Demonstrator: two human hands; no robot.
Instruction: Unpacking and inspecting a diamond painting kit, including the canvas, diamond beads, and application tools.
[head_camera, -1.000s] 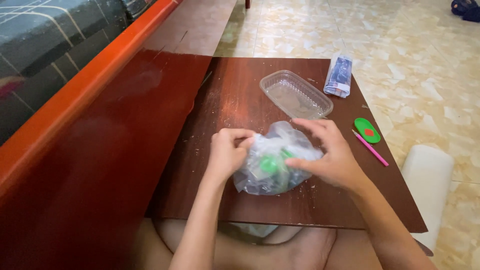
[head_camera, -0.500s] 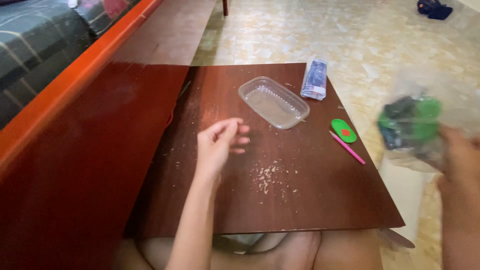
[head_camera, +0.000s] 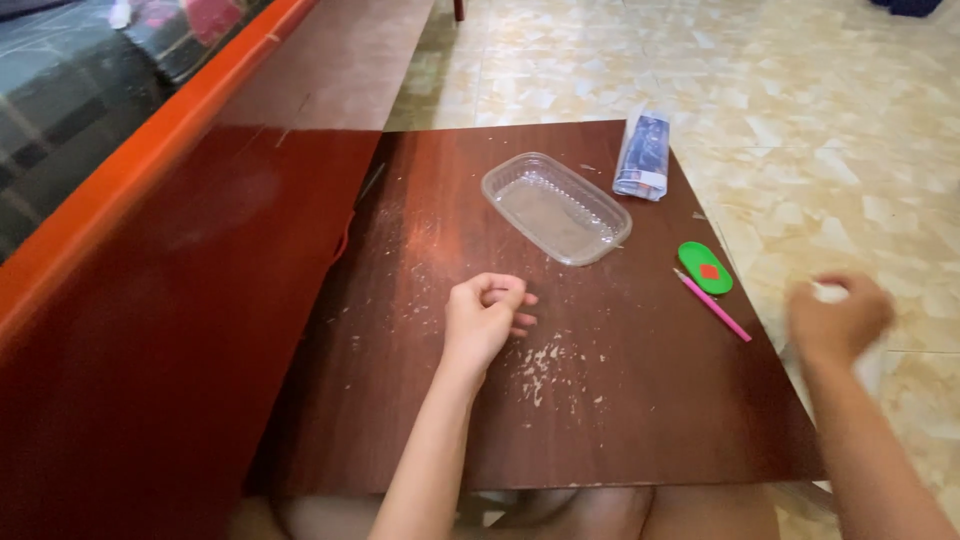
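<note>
My left hand (head_camera: 485, 315) rests on the dark wooden table (head_camera: 640, 430) with its fingers curled in and nothing in it. Pale crumbs (head_camera: 545, 368) lie scattered just right of it. My right hand (head_camera: 838, 316) hovers blurred past the table's right edge, fingers curled, nothing visible in it. A pink pencil (head_camera: 712, 305) and a green oval object with a red square (head_camera: 705, 267) lie between that hand and the table's middle. An empty clear plastic tray (head_camera: 555, 208) sits beyond my left hand.
A blue and white packet (head_camera: 643, 155) lies at the table's far right corner. A red-brown wooden panel (head_camera: 150, 330) with an orange rail (head_camera: 170, 150) runs along the left. Pale tiled floor (head_camera: 800, 90) surrounds the table on the right and far side.
The clear bag with green things, held by both hands on the table a second ago, was carried off to the right by my right hand and is out of view. My left hand curled shut.
</note>
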